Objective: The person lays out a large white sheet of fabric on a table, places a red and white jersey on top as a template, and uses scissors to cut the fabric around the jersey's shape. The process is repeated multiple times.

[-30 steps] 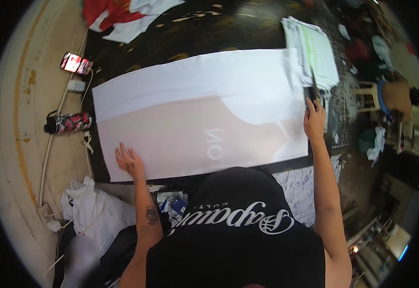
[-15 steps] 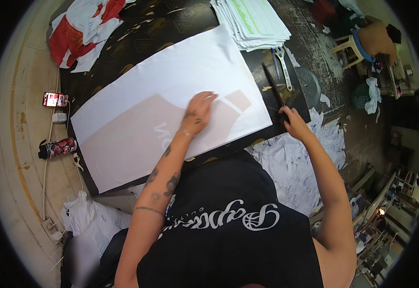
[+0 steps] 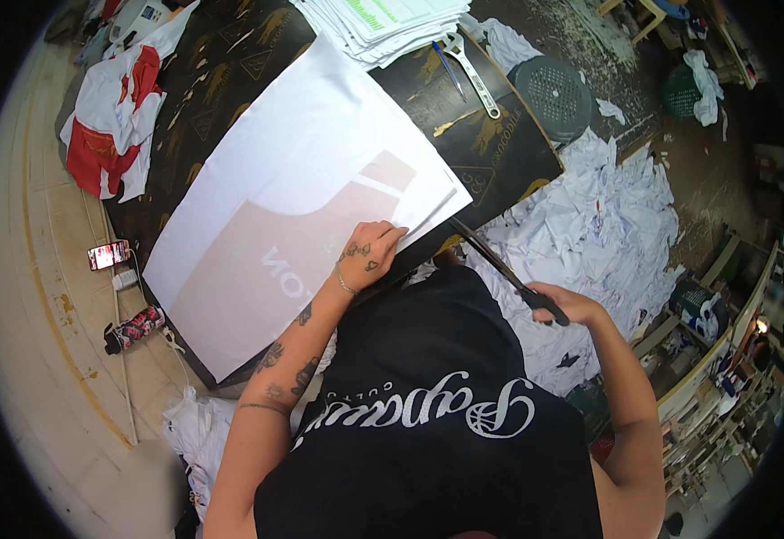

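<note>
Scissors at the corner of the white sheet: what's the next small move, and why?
Probably close the scissors a short way into the white fabric sheet along the pink pattern. The right hand grips the handles, the blade tips sit at the sheet's near corner, and the left hand presses the layers flat beside them.

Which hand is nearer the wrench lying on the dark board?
The right hand, by a small margin. It grips scissors off the board's near corner, below the wrench. The left hand presses the white fabric, farther left.
</note>
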### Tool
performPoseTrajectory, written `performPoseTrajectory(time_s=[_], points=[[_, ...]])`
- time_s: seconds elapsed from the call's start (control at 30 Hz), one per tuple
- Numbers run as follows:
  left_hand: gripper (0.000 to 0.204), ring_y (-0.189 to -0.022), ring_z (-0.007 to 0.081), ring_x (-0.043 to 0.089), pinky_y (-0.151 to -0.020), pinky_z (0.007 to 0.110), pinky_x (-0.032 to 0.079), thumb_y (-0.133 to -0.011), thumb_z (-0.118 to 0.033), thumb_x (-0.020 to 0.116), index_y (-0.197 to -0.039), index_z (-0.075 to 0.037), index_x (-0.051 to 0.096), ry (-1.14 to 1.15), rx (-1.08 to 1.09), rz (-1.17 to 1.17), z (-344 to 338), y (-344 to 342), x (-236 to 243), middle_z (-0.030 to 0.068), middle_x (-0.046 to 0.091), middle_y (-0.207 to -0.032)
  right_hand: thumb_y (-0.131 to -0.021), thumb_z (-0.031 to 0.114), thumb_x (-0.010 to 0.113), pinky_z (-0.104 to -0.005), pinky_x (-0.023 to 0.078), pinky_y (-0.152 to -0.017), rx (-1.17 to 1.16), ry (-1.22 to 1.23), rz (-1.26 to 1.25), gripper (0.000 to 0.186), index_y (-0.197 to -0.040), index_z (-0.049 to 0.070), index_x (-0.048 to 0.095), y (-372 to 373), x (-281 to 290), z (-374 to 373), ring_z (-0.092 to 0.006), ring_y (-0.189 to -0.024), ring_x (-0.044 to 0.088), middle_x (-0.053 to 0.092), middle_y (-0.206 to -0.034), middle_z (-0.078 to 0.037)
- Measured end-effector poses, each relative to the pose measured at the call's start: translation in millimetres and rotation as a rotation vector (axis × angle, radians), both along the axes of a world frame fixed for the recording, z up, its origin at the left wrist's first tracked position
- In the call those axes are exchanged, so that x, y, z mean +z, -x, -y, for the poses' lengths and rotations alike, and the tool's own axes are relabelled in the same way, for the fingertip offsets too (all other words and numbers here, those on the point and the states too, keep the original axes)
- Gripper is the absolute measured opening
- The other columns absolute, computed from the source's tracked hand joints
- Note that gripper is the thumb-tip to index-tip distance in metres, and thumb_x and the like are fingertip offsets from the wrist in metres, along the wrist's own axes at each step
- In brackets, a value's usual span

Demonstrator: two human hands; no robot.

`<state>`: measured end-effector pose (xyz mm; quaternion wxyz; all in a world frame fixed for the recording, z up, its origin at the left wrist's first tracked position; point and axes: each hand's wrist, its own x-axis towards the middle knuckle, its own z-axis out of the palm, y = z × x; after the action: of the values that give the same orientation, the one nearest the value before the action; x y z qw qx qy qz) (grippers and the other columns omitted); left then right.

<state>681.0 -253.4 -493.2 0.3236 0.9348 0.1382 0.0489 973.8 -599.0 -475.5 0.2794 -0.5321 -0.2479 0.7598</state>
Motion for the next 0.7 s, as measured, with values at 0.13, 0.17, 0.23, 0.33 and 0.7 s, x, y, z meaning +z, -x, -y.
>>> performPoseTrajectory(time_s=[0.13,0.17,0.23,0.33,0.7], points=[[0.031,-0.089,0.0338,0.065,-0.083,0.043,0.050,-0.087,0.000,0.067,-0.118,-0.002,0.071,0.006,-0.120,0.031,-1.2,-4.7,-0.2,0.0131,0.067,-0.095,-0.085,0.047,0.088,-0.0304,0.051,-0.083,0.082,-0.003,0.149,0.082,-0.146,0.005,0.052,24.1,-21.8,-51.8,-0.0159,-0.096,0.063,0.063,-0.104,-0.003],[0.033,-0.090,0.0334,0.065,-0.083,0.043,0.050,-0.086,0.000,0.067,-0.119,-0.002,0.071,0.022,-0.139,0.030,-1.9,-5.6,0.1,0.0131,0.067,-0.098,-0.083,0.047,0.089,-0.0314,0.049,-0.086,0.047,-0.016,0.175,0.086,-0.148,0.005,0.051,31.4,-21.8,-64.4,-0.0168,-0.099,0.061,0.062,-0.107,-0.003],[0.037,-0.093,0.0327,0.065,-0.085,0.042,0.050,-0.085,0.000,0.068,-0.122,-0.003,0.070,0.065,-0.172,0.032,-3.4,-5.2,0.6,0.0131,0.068,-0.102,-0.080,0.047,0.091,-0.0331,0.048,-0.092,-0.003,-0.057,0.267,0.092,-0.149,0.004,0.049,48.5,-18.0,-83.0,-0.0191,-0.105,0.060,0.062,-0.112,-0.005],[0.042,-0.100,0.0314,0.063,-0.092,0.045,0.047,-0.083,-0.004,0.071,-0.125,-0.006,0.070,0.022,-0.153,0.136,-9.6,2.0,-0.2,0.0118,0.067,-0.114,-0.071,0.050,0.095,-0.0377,0.049,-0.105,-0.063,-0.039,0.425,0.098,-0.146,0.002,0.053,72.1,-10.7,-95.2,-0.0302,-0.122,0.064,0.067,-0.128,-0.019],[0.053,-0.123,0.0287,0.055,-0.114,0.054,0.031,-0.084,-0.026,0.073,-0.136,-0.018,0.069,-0.069,-0.348,0.136,-40.5,28.1,-30.0,0.0089,0.061,-0.137,-0.066,0.044,0.099,-0.0309,0.055,-0.080,-0.556,0.292,0.483,0.085,-0.132,0.001,0.067,210.2,2.7,-109.4,-0.0181,-0.086,0.073,0.078,-0.097,-0.011]])
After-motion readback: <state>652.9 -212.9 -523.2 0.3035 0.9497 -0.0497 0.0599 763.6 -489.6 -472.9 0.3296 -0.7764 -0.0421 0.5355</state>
